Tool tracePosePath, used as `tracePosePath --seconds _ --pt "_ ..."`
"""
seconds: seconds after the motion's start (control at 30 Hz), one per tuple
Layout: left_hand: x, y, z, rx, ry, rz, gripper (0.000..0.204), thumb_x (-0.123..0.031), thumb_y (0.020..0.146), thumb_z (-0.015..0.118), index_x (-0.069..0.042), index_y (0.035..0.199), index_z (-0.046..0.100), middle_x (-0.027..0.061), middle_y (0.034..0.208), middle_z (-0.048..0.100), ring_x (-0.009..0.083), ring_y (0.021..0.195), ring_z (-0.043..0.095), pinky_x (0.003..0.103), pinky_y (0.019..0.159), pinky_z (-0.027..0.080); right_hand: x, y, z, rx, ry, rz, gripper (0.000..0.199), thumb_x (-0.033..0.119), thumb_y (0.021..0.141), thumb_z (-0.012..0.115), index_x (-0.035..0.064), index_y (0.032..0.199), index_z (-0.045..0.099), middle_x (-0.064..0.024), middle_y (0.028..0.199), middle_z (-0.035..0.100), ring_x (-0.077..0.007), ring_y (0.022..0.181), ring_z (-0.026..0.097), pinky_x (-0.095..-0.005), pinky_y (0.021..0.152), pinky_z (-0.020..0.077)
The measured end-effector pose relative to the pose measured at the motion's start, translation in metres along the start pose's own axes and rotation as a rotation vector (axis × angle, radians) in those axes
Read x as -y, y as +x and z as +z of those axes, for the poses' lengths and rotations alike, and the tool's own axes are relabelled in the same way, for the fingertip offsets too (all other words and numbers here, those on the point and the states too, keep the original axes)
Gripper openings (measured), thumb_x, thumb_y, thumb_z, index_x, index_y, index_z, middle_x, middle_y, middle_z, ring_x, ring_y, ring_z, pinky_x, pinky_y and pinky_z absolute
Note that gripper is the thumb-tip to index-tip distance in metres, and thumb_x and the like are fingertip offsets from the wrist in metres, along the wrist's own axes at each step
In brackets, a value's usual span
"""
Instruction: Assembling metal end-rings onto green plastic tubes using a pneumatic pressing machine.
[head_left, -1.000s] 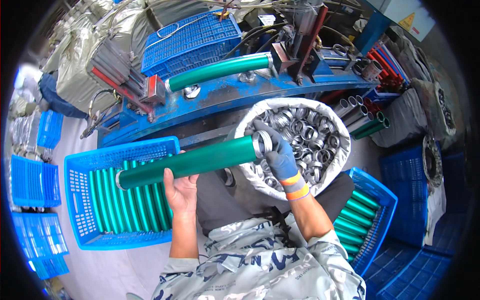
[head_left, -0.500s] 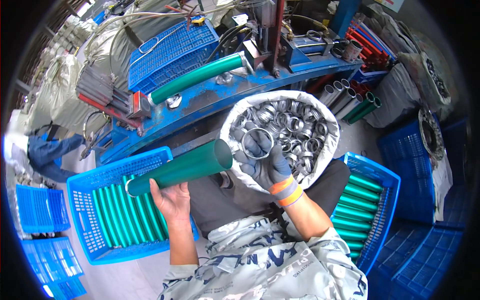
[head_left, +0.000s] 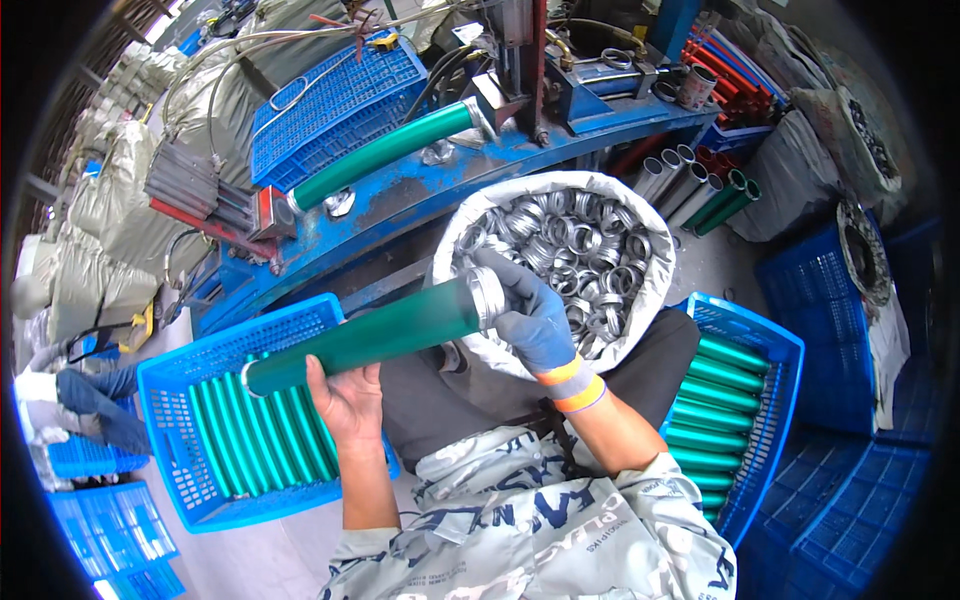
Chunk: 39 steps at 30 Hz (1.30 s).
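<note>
Green tube [head_left: 365,338]: lying across the lap, left end over the blue crate [head_left: 200,440] of like tubes. Left hand [head_left: 345,398], bare, is gripping it from beneath. Right hand [head_left: 530,315], gloved, is pressing a silver ring [head_left: 487,297] onto its right end, above the white sack [head_left: 560,250] of rings.

Sack of rings [head_left: 560,240] between left crate [head_left: 200,400] and right crate [head_left: 760,350].

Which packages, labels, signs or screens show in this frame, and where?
White sack: centre, open, full of metal rings.
Grey bags: stacked at left, bulging.
Grey sack: upper right, slumped.
Round tin: on the blue bench, with a pale label.
No signs or screens.
</note>
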<state>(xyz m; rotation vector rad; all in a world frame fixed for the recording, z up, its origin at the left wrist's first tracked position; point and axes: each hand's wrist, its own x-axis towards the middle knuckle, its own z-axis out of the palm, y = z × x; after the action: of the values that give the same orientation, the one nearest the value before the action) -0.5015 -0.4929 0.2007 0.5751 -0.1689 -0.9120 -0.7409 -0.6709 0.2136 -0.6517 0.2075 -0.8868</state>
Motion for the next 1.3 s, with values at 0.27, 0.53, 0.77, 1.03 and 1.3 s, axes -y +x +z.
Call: tracePosePath --seconds 0.27,0.53,0.77,1.03,1.3 --pt "-0.01 -0.013 0.001 -0.047 0.184 0.122 0.05 -0.039 0.114 0.067 -0.005 0.151 0.065 0.0185 0.155 0.068 0.0346 0.141 0.068 0.054 0.116 0.061 -0.006 0.001 -0.008 0.012 -0.181 0.125 0.086 -0.007 0.096 0.079 -0.0063 0.173 0.039 -0.0127 0.162 0.061 -0.0183 0.133 0.068 -0.0344 0.112 0.0568" --pt "-0.001 -0.006 -0.013 -0.048 0.313 0.165 0.048 -0.037 0.113 0.069 -0.008 0.151 0.065 0.0166 0.154 0.067 0.0323 0.138 0.07 0.053 0.112 0.063 -0.01 0.007 -0.016 -0.018 -0.375 0.162 0.074 -0.002 0.098 0.08 -0.0086 0.166 0.051 -0.0146 0.16 0.063 -0.0167 0.136 0.066 -0.0321 0.116 0.0533" --pt "0.004 0.004 -0.032 -0.065 0.216 0.088 0.05 -0.04 0.113 0.07 -0.004 0.147 0.067 0.0164 0.151 0.071 0.0319 0.137 0.071 0.051 0.115 0.062 -0.017 0.021 -0.016 -0.009 -0.515 0.201 0.084 0.001 0.096 0.083 -0.0056 0.171 0.045 -0.0145 0.151 0.067 -0.0163 0.126 0.068 -0.0321 0.109 0.0549" --pt "0.017 0.007 -0.03 -0.082 0.313 0.116 0.049 -0.038 0.113 0.069 -0.008 0.152 0.063 0.0173 0.152 0.068 0.0331 0.137 0.071 0.052 0.109 0.065 -0.046 0.024 -0.005 -0.007 -0.828 -0.14 0.089 0.027 0.112 0.068 -0.0056 0.179 0.02 -0.0234 0.162 0.052 -0.0298 0.15 0.053 -0.0401 0.126 0.0406" --pt "0.032 0.015 -0.029 -0.112 0.393 0.139 0.047 -0.036 0.113 0.07 -0.007 0.15 0.063 0.0165 0.149 0.069 0.0337 0.134 0.072 0.052 0.108 0.065 -0.061 0.042 -0.032 -0.078 -1.07 -0.124 0.08 0.039 0.113 0.063 -0.0034 0.175 0.034 -0.0327 0.172 0.048 -0.0432 0.161 0.047 -0.0428 0.128 0.0408"
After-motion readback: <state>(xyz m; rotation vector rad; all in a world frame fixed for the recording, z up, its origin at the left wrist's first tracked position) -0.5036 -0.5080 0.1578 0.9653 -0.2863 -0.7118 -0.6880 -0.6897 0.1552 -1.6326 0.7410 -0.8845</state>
